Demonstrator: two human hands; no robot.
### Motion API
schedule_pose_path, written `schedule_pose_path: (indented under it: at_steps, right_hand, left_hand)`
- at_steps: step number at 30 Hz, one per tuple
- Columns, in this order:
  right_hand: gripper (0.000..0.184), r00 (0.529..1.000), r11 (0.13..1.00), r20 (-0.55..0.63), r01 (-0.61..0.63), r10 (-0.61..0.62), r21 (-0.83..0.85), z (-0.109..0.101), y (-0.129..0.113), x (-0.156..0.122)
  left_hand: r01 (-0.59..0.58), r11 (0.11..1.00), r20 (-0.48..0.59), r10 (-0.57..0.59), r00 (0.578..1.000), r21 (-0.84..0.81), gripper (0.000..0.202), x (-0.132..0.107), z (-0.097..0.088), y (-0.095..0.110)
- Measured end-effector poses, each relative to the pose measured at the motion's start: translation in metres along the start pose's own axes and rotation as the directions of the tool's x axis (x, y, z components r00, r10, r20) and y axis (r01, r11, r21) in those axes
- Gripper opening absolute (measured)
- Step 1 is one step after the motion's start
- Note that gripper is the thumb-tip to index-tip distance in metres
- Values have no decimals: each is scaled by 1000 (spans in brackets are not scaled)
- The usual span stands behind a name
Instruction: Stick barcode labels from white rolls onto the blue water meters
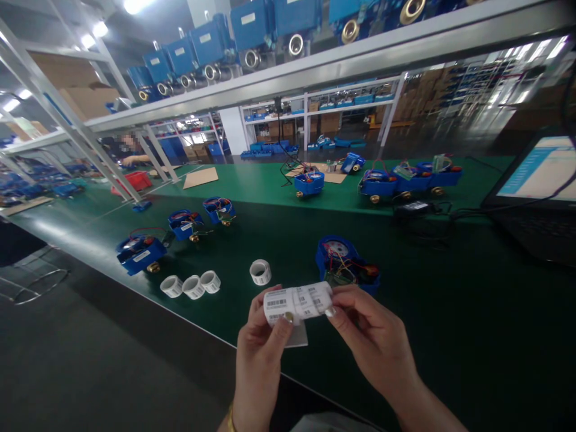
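Observation:
Between my hands is a roll of white barcode labels (pixel 279 302), with a strip drawn out to the right. My left hand (pixel 265 342) is closed around the roll, thumb pressed on its front. The free end of the label strip (pixel 315 298) is pinched between thumb and fingers of my right hand (pixel 369 336). Just beyond the hands sits an open blue meter housing (pixel 344 261) with wires and a circuit board showing; its near edge is partly hidden. A single label roll (pixel 260 272) stands behind my left hand, and three more label rolls (pixel 192 287) stand to the left.
Several open blue housings (pixel 141 253) stand at the left, and others (pixel 378 183) at the back right. A laptop (pixel 535 192) and a black adapter (pixel 414 208) are on the right. Overhead, a shelf (pixel 315 63) carries blue meters. A person (pixel 132 153) is far left.

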State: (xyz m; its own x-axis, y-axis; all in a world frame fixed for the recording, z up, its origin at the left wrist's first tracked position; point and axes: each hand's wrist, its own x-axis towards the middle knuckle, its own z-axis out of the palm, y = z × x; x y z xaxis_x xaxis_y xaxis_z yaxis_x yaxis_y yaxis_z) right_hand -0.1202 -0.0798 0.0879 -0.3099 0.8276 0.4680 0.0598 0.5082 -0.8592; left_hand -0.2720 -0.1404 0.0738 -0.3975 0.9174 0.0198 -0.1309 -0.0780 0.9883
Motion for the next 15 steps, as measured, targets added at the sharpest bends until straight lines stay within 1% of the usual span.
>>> schedule_pose_path:
  at_steps: [3,6,8,9,10,12,14,15]
  right_hand:
    - [11,1000,1000,-1,-25,25,6,0,1,-1]
    - [7,992,995,-73,-97,99,33,0,3,-4]
    - [15,986,991,-108,-117,124,65,-1,3,-5]
    - [19,988,992,-101,-110,116,68,-2,3,-5]
    - [21,992,994,-79,-94,98,58,-3,3,-5]
    - [21,998,998,3,-55,55,3,-6,2,-3]
    - [17,997,998,77,-24,29,-67,-8,1,-1]
    - [15,995,995,95,-11,20,-96,-9,1,0]
  left_hand:
    - [-20,1000,-3,20,1000,4,27,0,-1,0]
    - [-68,996,10,68,998,52,25,-1,0,3]
    - [-137,984,32,135,990,111,21,-2,0,6]
    - [-184,972,46,179,983,147,19,-2,0,8]
    - [-231,955,61,224,973,185,17,-3,0,9]
    - [-316,912,92,302,949,262,16,-5,-2,10]
    - [-365,873,119,345,931,322,18,-6,-4,10]
    - [-379,859,132,356,925,344,19,-6,-5,10]
